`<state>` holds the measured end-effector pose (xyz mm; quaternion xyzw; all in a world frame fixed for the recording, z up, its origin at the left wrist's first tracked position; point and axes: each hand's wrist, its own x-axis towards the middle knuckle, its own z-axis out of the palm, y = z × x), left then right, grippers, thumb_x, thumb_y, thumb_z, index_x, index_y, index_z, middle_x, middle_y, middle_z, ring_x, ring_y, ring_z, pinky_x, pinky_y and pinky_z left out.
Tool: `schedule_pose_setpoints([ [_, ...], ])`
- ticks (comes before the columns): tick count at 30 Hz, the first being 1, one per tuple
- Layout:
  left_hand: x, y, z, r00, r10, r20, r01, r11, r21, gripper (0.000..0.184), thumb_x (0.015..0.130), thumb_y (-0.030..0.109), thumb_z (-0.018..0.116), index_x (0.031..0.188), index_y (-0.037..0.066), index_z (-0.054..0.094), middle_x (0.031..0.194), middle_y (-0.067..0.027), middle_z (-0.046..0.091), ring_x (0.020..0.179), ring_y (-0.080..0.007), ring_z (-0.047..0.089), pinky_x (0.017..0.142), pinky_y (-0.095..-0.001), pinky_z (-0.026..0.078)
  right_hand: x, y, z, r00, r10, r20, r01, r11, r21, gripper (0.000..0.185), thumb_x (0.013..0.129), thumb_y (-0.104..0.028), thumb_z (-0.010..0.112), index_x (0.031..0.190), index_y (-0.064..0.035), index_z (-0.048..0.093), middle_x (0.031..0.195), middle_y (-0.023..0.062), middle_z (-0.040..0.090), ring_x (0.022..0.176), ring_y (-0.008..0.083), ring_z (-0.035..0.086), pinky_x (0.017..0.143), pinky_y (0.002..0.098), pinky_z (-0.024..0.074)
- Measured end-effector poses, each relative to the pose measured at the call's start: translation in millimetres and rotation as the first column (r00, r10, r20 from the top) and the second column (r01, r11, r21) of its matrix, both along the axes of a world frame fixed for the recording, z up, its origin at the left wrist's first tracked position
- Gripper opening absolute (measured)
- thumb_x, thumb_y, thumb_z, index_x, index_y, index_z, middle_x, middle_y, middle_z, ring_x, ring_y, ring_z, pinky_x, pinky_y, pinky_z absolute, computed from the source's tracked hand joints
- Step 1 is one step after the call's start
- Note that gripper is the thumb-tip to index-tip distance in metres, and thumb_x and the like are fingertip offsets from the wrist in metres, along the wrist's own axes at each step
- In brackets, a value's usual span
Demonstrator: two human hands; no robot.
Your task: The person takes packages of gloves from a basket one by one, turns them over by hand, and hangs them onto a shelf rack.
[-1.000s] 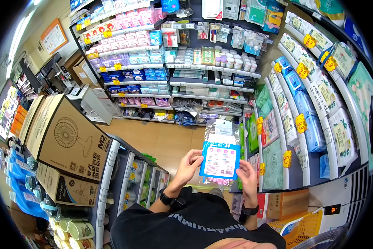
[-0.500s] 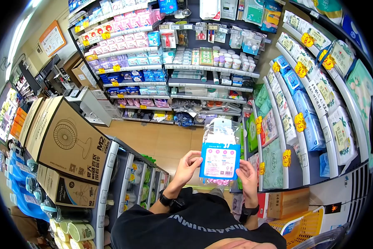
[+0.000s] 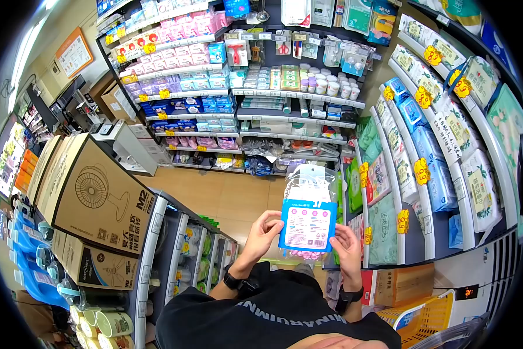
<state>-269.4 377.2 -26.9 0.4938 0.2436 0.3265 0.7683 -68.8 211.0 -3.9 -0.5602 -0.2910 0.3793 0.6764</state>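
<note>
A clear plastic packet (image 3: 308, 227) with a blue and white printed label hangs upright between my hands in front of my chest. White pieces show through its upper part and pink ones at its bottom edge; what they are I cannot make out. My left hand (image 3: 264, 234) pinches the packet's left edge between thumb and fingers. On the opposite side, my right hand (image 3: 346, 247) grips the lower right edge with thumb and fingers. Black bands circle both wrists.
Shelves (image 3: 296, 94) of packaged goods and tubs face me across the tiled floor (image 3: 226, 189). Tissue packs (image 3: 430, 163) fill the shelves on the right. Fan cartons (image 3: 93, 198) are stacked on the left unit. A yellow basket (image 3: 427, 317) stands at lower right.
Both hands keep the packet in almost the same place and pose. The view has shifted very slightly.
</note>
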Motion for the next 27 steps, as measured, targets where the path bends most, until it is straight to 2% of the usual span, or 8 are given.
schedule_pose_setpoints([
  [4, -0.2, -0.9, 1.5, 1.000, 0.008, -0.006, -0.008, 1.000, 0.011, 0.027, 0.101, 0.004, 0.060, 0.126, 0.000, 0.053, 0.101, -0.0062, 0.071, 0.096, -0.0083, 0.063, 0.087, -0.0221, 0.049, -0.1, -0.5, -0.6, 1.000, 0.005, -0.023, -0.005, 1.000, 0.012, 0.038, 0.090, 0.006, 0.065, 0.127, 0.0045, 0.056, 0.120, 0.0121, 0.064, 0.111, 0.0173, 0.062, 0.099, 0.0307, 0.0480],
  [12, -0.2, -0.8, -0.1, 0.998, 0.038, -0.043, -0.035, 0.997, 0.064, 0.026, 0.100, 0.007, 0.062, 0.124, 0.000, 0.056, 0.115, -0.0098, 0.067, 0.103, -0.0124, 0.064, 0.089, -0.0276, 0.053, 2.8, -1.3, -4.5, 0.999, 0.025, -0.046, -0.023, 0.999, 0.027, 0.045, 0.088, 0.006, 0.069, 0.130, 0.0049, 0.053, 0.119, 0.0124, 0.063, 0.110, 0.0170, 0.062, 0.098, 0.0291, 0.0503],
  [16, -2.2, -2.8, 7.4, 0.998, 0.048, -0.038, -0.045, 0.996, 0.077, 0.024, 0.100, 0.007, 0.061, 0.123, 0.000, 0.058, 0.113, -0.0085, 0.067, 0.102, -0.0119, 0.064, 0.087, -0.0277, 0.054, 2.1, 0.2, -5.3, 0.998, 0.034, -0.052, -0.032, 0.999, 0.039, 0.046, 0.086, 0.007, 0.071, 0.129, 0.0046, 0.054, 0.118, 0.0114, 0.064, 0.109, 0.0162, 0.062, 0.097, 0.0287, 0.0509],
  [21, -6.9, -4.3, 18.2, 0.999, 0.019, 0.034, -0.019, 1.000, -0.003, 0.020, 0.100, 0.007, 0.060, 0.119, -0.001, 0.061, 0.108, -0.0074, 0.069, 0.098, -0.0123, 0.065, 0.083, -0.0284, 0.055, -0.7, 4.4, -3.3, 0.998, 0.009, -0.067, -0.007, 0.999, 0.034, 0.050, 0.084, 0.008, 0.072, 0.130, 0.0027, 0.053, 0.118, 0.0115, 0.064, 0.108, 0.0162, 0.062, 0.096, 0.0292, 0.0510],
  [23, -7.8, -5.6, 17.0, 1.000, 0.007, 0.029, -0.007, 0.999, 0.031, 0.021, 0.101, 0.007, 0.060, 0.121, 0.000, 0.060, 0.110, -0.0072, 0.068, 0.100, -0.0123, 0.065, 0.084, -0.0285, 0.055, -1.8, 5.4, -4.7, 0.998, 0.010, -0.068, -0.008, 0.999, 0.036, 0.053, 0.084, 0.009, 0.072, 0.132, 0.0015, 0.051, 0.118, 0.0113, 0.063, 0.107, 0.0162, 0.063, 0.097, 0.0290, 0.0514],
  [25, -7.6, -6.7, 18.6, 1.000, -0.008, 0.025, 0.006, 0.998, 0.066, 0.023, 0.101, 0.007, 0.060, 0.123, 0.000, 0.060, 0.111, -0.0069, 0.068, 0.101, -0.0124, 0.064, 0.084, -0.0286, 0.055, -3.9, 5.8, -10.0, 0.989, -0.001, -0.147, 0.009, 0.999, 0.052, 0.054, 0.083, 0.010, 0.073, 0.130, -0.0010, 0.049, 0.117, 0.0108, 0.061, 0.107, 0.0165, 0.063, 0.095, 0.0291, 0.0522],
  [27, -7.4, -8.2, 23.5, 0.996, -0.029, 0.079, 0.024, 0.997, 0.068, 0.026, 0.100, 0.008, 0.062, 0.125, 0.000, 0.057, 0.114, -0.0071, 0.066, 0.102, -0.0138, 0.065, 0.085, -0.0298, 0.055, -5.5, 6.5, -12.5, 0.990, 0.028, -0.139, -0.022, 0.999, 0.045, 0.053, 0.082, 0.010, 0.073, 0.127, -0.0016, 0.048, 0.117, 0.0105, 0.061, 0.107, 0.0167, 0.063, 0.094, 0.0292, 0.0527],
])
